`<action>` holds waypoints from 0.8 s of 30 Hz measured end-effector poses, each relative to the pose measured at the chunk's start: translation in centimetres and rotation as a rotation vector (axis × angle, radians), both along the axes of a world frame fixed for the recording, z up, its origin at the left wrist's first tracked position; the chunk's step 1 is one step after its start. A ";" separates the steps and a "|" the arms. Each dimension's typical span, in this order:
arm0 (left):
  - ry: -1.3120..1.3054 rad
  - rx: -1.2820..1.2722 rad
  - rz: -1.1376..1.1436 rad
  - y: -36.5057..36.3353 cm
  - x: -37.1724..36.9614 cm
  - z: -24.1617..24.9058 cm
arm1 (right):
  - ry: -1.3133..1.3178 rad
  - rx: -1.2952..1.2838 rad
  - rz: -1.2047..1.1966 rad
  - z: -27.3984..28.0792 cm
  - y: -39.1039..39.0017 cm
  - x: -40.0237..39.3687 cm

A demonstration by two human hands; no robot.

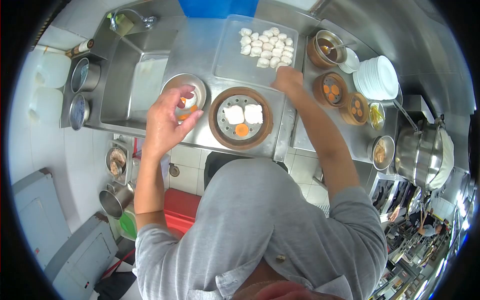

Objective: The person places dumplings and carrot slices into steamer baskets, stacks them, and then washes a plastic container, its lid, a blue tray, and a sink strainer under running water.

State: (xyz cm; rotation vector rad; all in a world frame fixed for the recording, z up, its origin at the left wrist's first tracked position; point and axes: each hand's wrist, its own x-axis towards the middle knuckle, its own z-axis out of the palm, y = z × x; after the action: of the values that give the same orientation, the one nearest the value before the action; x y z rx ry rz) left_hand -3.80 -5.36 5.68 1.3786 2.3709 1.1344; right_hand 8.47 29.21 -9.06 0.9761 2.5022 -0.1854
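My left hand [169, 120] hovers over the near left part of a metal bowl [199, 86] with orange carrot slices [183, 117] in it. Its thumb and fingers are apart, with nothing visible between them. My right hand [288, 79] is closed at the near right corner of a clear tray [232, 50], beside the nearest of several white dough pieces [267, 45]. Its fingertips are hidden, so I cannot make out what they hold. Between my hands stands a round steamer [214, 118] with a perforated base. Two white pieces [243, 114] and one carrot slice [242, 130] lie inside.
Left of the counter is a sink [131, 85]. To the right stand small steamers [330, 90] with carrot slices, a pot of brown liquid [327, 44], stacked white plates [375, 77] and a large metal pot [417, 150]. A blue container [218, 7] is at the back.
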 end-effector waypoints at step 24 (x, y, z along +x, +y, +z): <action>-0.071 0.107 -0.134 0.7 4.8 0.7 | 0.794 -0.405 1.237 16.3 -12.1 3.3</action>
State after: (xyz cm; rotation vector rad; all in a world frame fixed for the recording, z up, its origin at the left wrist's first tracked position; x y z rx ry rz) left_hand 0.98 -4.62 6.38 1.4804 2.1623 1.2661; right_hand 11.75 17.13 7.28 -1.0374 3.0145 -0.7109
